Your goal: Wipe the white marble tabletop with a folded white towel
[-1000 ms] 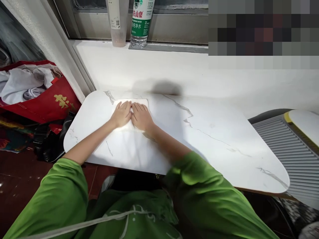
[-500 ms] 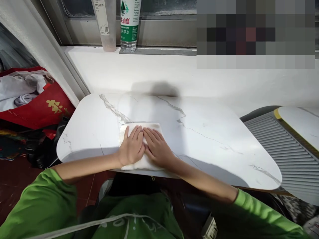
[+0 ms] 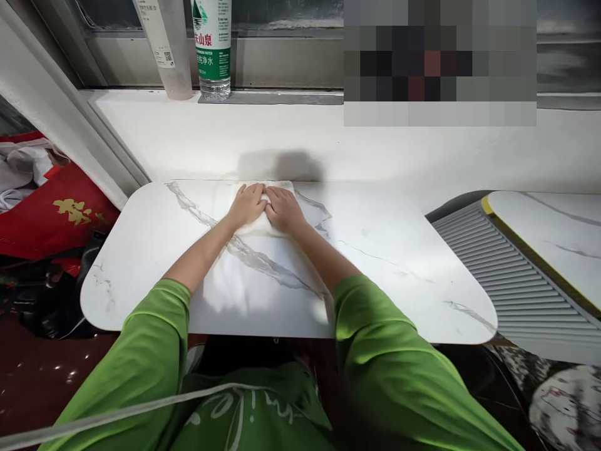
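A folded white cloth point(image 3: 256, 228) lies flat at the back edge of the white marbled table point(image 3: 394, 250), against the wall. On its left part rests my left hand point(image 3: 248, 205), pressed down with the fingers spread a little. My right hand point(image 3: 283, 209) lies flat on the right part of the cloth, its fingers pointing to the wall. The two hands touch or nearly touch at the thumbs. Both arms reach forward across the table.
A plastic cup point(image 3: 171, 62) and a water bottle point(image 3: 213, 59) stand on the window ledge. To the left is a red bag point(image 3: 51, 207) with cloth inside. A ribbed grey panel point(image 3: 507, 282) and another marbled top point(image 3: 554, 232) are at the right.
Both hands and the cloth have moved forward, from the table's near edge to its back edge by the wall. The arms are stretched further, and the view has shifted slightly.
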`<move>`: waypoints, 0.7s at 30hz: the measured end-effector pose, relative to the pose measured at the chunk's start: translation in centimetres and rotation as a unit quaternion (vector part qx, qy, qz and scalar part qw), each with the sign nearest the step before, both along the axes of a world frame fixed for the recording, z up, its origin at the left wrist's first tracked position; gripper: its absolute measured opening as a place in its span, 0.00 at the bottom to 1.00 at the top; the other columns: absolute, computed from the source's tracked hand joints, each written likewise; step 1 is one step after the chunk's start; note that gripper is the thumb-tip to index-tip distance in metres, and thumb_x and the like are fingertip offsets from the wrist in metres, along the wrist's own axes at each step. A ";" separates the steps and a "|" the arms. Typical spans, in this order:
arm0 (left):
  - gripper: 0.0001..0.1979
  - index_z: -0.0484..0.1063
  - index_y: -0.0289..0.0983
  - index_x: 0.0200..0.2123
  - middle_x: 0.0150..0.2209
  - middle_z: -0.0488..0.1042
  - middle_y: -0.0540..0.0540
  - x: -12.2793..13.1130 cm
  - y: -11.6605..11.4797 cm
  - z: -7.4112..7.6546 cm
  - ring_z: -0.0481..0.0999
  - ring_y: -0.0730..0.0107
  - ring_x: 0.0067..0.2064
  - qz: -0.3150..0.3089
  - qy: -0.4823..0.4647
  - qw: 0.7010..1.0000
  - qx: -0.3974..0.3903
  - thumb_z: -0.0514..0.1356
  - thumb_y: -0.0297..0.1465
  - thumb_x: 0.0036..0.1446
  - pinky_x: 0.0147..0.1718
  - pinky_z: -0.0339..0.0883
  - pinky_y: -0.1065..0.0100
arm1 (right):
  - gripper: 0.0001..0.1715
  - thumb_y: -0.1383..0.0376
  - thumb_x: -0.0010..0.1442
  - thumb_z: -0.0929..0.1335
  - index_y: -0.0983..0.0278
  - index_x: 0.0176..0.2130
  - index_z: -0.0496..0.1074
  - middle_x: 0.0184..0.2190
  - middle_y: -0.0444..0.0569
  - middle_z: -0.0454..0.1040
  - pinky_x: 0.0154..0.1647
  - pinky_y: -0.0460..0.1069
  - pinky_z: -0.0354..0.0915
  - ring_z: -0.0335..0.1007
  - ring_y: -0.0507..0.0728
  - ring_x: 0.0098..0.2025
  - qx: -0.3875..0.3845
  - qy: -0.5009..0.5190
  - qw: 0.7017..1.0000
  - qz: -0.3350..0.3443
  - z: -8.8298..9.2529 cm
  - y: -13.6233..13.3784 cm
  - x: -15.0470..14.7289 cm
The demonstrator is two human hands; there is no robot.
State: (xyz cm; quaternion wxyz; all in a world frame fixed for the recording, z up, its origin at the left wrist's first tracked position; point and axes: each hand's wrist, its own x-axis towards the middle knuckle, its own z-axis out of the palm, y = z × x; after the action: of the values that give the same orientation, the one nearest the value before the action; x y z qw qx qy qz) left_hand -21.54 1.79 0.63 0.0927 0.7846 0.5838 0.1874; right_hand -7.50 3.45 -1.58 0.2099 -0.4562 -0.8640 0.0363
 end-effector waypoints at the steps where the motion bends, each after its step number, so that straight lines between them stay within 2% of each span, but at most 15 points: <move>1: 0.17 0.65 0.36 0.52 0.61 0.69 0.40 0.0 0.2 0.0 0.63 0.63 0.64 -0.001 -0.002 1.000 0.002 0.48 0.25 0.61 0.68 0.43 0.54 | 0.29 0.70 0.61 0.57 0.73 0.60 0.65 0.60 0.61 0.69 0.64 0.59 0.55 0.62 0.66 0.60 0.001 0.002 1.000 -0.006 0.0 0.1 -0.1; 5: 0.18 0.65 0.34 0.52 0.61 0.69 0.39 0.4 -0.6 0.1 0.64 0.63 0.64 0.001 0.001 1.000 0.016 0.46 0.25 0.61 0.67 0.44 0.53 | 0.31 0.69 0.63 0.56 0.75 0.62 0.64 0.62 0.61 0.67 0.65 0.58 0.53 0.61 0.65 0.62 0.003 0.000 1.000 -0.021 -0.2 -0.7 0.2; 10: 0.20 0.64 0.32 0.56 0.63 0.66 0.37 1.8 -4.5 -0.1 0.60 0.62 0.67 -0.011 0.035 0.999 0.024 0.45 0.26 0.64 0.68 0.43 0.53 | 0.30 0.68 0.64 0.55 0.75 0.61 0.64 0.62 0.62 0.67 0.65 0.60 0.53 0.60 0.65 0.63 0.020 0.005 1.000 -0.001 -0.5 -4.6 2.4; 16: 0.24 0.60 0.28 0.62 0.67 0.61 0.35 5.9 -11.0 -0.8 0.55 0.58 0.70 -0.033 0.062 0.997 0.030 0.45 0.28 0.66 0.69 0.43 0.50 | 0.30 0.65 0.65 0.55 0.73 0.62 0.63 0.60 0.62 0.68 0.64 0.62 0.56 0.60 0.66 0.63 0.037 -0.001 0.999 0.026 -0.7 -11.4 7.5; 19: 0.25 0.59 0.27 0.63 0.67 0.60 0.36 8.3 -13.0 -0.8 0.55 0.58 0.70 -0.051 0.055 0.997 0.011 0.45 0.28 0.65 0.69 0.42 0.49 | 0.29 0.66 0.64 0.56 0.75 0.60 0.64 0.58 0.64 0.70 0.63 0.62 0.58 0.63 0.66 0.61 0.046 -0.012 0.999 0.018 -0.4 -13.8 9.8; 21: 0.25 0.60 0.26 0.63 0.67 0.60 0.35 9.7 -13.5 -0.7 0.55 0.58 0.70 -0.066 0.049 0.997 0.000 0.45 0.28 0.65 0.69 0.42 0.49 | 0.29 0.67 0.63 0.56 0.75 0.59 0.66 0.56 0.64 0.72 0.62 0.61 0.59 0.64 0.67 0.60 0.052 -0.019 0.998 -0.001 -0.3 -14.7 11.0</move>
State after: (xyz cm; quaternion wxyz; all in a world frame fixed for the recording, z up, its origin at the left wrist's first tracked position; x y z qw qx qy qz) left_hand -11.82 -11.73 -0.12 0.0762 0.8296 0.5345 0.1422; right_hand 3.48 -11.26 -1.93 0.2169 -0.4462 -0.8681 -0.0170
